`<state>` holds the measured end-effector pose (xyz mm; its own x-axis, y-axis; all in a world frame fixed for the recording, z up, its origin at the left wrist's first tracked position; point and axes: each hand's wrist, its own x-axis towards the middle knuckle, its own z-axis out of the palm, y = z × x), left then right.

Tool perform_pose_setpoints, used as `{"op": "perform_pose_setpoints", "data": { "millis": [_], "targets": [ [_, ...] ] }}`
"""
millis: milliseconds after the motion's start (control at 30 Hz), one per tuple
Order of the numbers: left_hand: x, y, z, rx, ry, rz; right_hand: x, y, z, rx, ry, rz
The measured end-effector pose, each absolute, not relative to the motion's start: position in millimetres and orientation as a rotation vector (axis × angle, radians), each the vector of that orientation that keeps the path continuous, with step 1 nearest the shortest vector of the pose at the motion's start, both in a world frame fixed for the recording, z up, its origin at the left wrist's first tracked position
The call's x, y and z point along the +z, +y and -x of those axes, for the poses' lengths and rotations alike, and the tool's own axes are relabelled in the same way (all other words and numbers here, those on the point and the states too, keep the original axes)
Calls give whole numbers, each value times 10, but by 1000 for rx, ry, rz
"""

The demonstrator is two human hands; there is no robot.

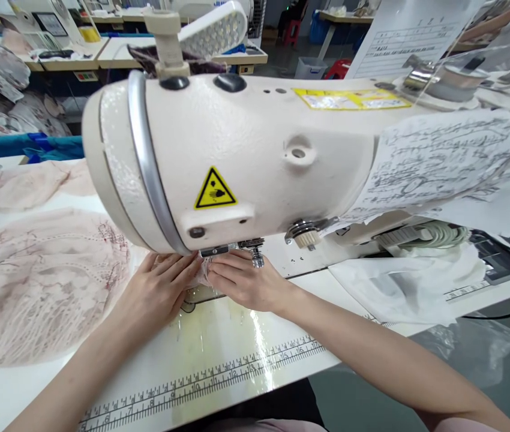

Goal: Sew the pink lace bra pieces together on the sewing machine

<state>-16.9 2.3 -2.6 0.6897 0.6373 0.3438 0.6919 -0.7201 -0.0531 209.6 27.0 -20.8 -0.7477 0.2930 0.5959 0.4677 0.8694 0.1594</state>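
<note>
Toward the tabletop's (147, 366) left edge lies sheer, crinkled fabric (48, 282). Your left hand (160, 285) rests nearly flat; your right hand (248, 282) curls at lacy cloth (202, 273), its grip unclear.

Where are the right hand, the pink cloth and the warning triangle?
Right hand (249, 283), head view: its back.
Pink cloth (48, 282), head view: middle of the large spread part.
Warning triangle (215, 192), head view: its middle.
</note>
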Motion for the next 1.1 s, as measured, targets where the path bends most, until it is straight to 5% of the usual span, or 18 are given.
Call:
{"op": "perform_pose_setpoints", "data": {
  "millis": [1100],
  "targets": [
    [-31, -67, -28, -295, -1077, 2561, -129, 285, -2289, -662, -2626, 842]
  ]
}}
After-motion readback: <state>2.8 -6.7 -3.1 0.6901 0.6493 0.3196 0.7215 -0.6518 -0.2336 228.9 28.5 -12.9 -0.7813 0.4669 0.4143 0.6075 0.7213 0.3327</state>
